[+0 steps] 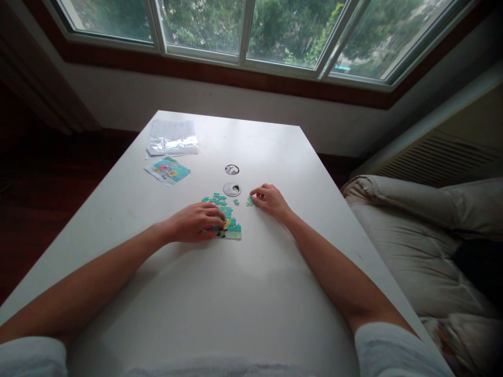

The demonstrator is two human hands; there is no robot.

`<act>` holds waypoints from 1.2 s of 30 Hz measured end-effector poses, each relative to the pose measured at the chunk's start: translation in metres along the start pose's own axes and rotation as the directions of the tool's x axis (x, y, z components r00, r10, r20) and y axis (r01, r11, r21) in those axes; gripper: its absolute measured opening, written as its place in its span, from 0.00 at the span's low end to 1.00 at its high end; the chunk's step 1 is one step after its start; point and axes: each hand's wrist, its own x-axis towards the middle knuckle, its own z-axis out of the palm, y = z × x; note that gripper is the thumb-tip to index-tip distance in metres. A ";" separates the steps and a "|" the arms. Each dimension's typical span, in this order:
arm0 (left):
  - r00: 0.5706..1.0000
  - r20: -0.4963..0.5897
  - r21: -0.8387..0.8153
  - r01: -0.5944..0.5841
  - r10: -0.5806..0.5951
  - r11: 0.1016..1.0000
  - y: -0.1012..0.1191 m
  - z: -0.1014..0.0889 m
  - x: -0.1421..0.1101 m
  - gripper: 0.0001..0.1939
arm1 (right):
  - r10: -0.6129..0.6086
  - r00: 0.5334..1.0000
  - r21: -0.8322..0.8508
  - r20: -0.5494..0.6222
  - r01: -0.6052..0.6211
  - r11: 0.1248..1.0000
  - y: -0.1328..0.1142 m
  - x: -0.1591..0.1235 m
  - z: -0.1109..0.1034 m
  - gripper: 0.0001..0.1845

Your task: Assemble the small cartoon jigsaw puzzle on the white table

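Note:
A partly joined jigsaw puzzle (233, 230), turquoise with a yellow cartoon figure, lies flat on the white table. My left hand (196, 222) rests over its left part, fingers apart and slightly bent, hiding some of the picture. To the right of the puzzle, my right hand (271, 201) has its thumb and fingertips closed at a small green puzzle piece (249, 201) on the tabletop. One loose piece (236, 202) lies between the two hands. Several turquoise pieces (217, 198) sit along the puzzle's upper edge, some of them joined.
Beyond the puzzle are two round black-and-white discs (232, 189). A printed picture sheet (168, 170) and a clear plastic bag with paper (173, 137) lie at the table's far left. A padded beige seat (408, 251) stands along the table's (251, 303) right side.

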 end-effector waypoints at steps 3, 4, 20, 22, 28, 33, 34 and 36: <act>1.000 -0.010 -0.008 -0.005 0.005 1.000 0.000 0.001 0.000 0.15 | -0.012 1.000 -0.015 0.004 0.012 1.000 -0.001 0.000 0.001 0.08; 1.000 -0.016 -0.011 -0.007 0.007 1.000 0.000 0.001 0.000 0.15 | -0.015 1.000 -0.022 0.003 0.015 1.000 -0.001 0.000 0.001 0.08; 1.000 -0.005 -0.017 -0.001 0.001 1.000 0.000 0.000 0.001 0.14 | -0.005 0.999 -0.119 -0.037 0.001 0.993 -0.007 -0.002 0.006 0.04; 1.000 -0.004 -0.019 -0.001 0.001 1.000 0.000 0.000 0.001 0.15 | -0.005 0.999 -0.112 -0.034 0.002 0.994 -0.007 -0.002 0.007 0.04; 1.000 -0.012 -0.022 -0.006 0.006 1.000 0.000 0.000 0.000 0.15 | 0.001 1.000 -0.010 0.000 -0.001 1.000 0.002 0.002 0.001 0.11; 1.000 -0.028 -0.037 -0.012 0.011 0.999 -0.001 0.000 0.000 0.15 | -0.035 0.982 0.110 0.185 0.015 0.994 0.011 0.004 -0.021 0.11; 1.000 -0.027 -0.036 -0.011 0.010 0.999 -0.001 0.000 0.000 0.15 | -0.045 0.974 0.131 0.224 0.016 0.991 0.013 0.004 -0.026 0.10; 1.000 -0.018 -0.033 -0.007 0.006 0.999 -0.001 0.000 0.000 0.15 | -0.082 0.956 0.159 0.283 0.038 0.987 0.014 0.003 -0.034 0.11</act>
